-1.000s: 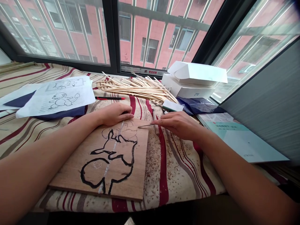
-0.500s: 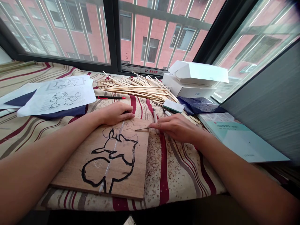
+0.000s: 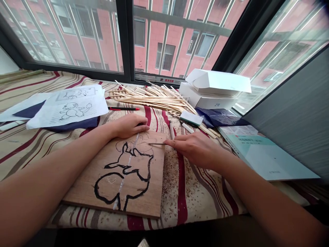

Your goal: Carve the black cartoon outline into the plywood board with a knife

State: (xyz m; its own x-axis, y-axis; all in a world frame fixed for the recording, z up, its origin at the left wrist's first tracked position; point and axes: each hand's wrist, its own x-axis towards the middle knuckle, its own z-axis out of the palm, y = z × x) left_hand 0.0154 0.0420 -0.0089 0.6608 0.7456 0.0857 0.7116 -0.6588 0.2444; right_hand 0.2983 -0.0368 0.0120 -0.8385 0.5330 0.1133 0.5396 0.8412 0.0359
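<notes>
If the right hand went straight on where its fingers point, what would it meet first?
Likely the wooden board, near its far right corner; the thin tool in the right hand reaches over it. Depth is unclear, so the hand may pass just above.

We see bare left forearm, lower left of frame, and bare right forearm, lower right. Both smooth, broad near the frame edge, tapering to slim wrists. Left hand and right hand, both near mid-frame, also bare.
</notes>
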